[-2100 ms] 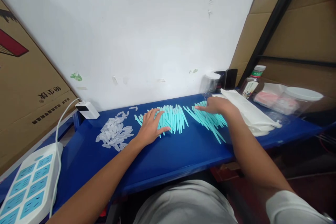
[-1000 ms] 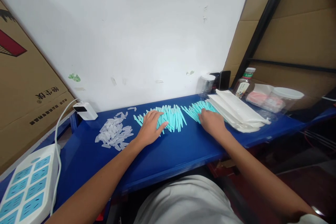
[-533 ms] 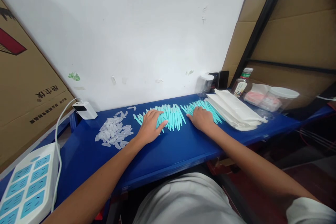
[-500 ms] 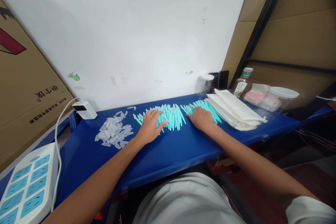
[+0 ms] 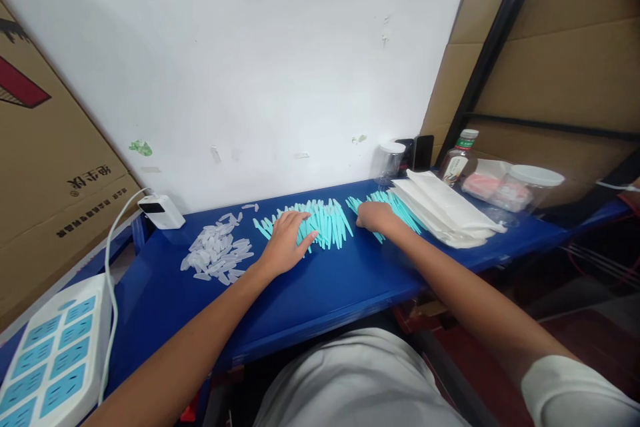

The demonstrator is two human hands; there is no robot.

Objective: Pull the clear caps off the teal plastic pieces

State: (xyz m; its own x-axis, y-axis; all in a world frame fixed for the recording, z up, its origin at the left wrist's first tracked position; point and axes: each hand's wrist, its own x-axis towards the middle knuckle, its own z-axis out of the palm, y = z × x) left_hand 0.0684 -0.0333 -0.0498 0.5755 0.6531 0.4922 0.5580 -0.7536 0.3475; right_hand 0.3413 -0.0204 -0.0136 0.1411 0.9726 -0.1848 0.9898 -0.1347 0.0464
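Observation:
Slim turquoise sticks with narrowing ends lie side by side in two groups on the blue table. Over the left part of the larger group of turquoise sticks (image 5: 333, 223) rests my left hand (image 5: 286, 240), its thumb held apart from the fingers. My right hand (image 5: 376, 216) is at the smaller group of turquoise sticks (image 5: 406, 211), fingers curled down and closed; what they hold is hidden beneath the hand. To the left of my left hand is a loose heap of small translucent whitish pieces (image 5: 217, 250), shaped like thin sleeves.
White paper bags or sheets (image 5: 445, 207) lie right of the sticks. Behind stand a clear jar (image 5: 389, 163), dark phone-like slabs (image 5: 423, 153), a bottle (image 5: 457, 160) and a white-lidded tub (image 5: 533, 180). At left are a white charger (image 5: 161, 212), a power strip (image 5: 55, 353) and a cardboard box (image 5: 55, 167).
My right hand has curled its fingers in and shifted slightly left, turning knuckles up over the smaller group of sticks. My left hand stays in nearly the same place.

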